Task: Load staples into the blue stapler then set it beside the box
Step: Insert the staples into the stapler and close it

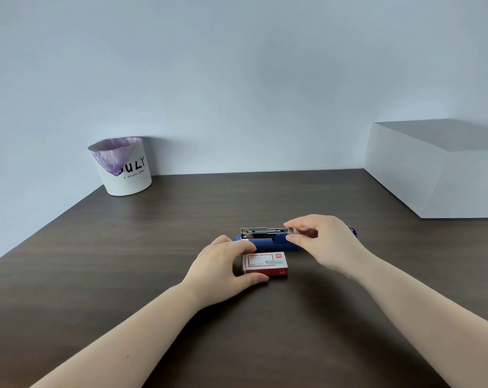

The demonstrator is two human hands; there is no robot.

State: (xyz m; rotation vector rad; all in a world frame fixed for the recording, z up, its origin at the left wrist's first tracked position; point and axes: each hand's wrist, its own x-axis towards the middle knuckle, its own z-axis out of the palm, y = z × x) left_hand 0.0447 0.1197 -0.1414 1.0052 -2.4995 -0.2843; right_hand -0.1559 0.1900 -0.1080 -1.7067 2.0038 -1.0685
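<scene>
The blue stapler (pixel 268 243) lies flat on the dark table, opened out, its metal staple channel (pixel 262 232) facing up. Just in front of it sits a small red and white staple box (pixel 265 265). My left hand (pixel 223 264) holds the box's left end between thumb and fingers. My right hand (pixel 324 245) hovers over the stapler's right half, pinching a strip of staples (pixel 294 230) at the channel's right end. The stapler's far right end (pixel 353 231) pokes out behind that hand.
A white bin (pixel 124 166) with a purple liner stands at the back left, against the wall. A large white box (pixel 438 169) sits at the back right. The brown tabletop (pixel 125 261) drops off along its left edge.
</scene>
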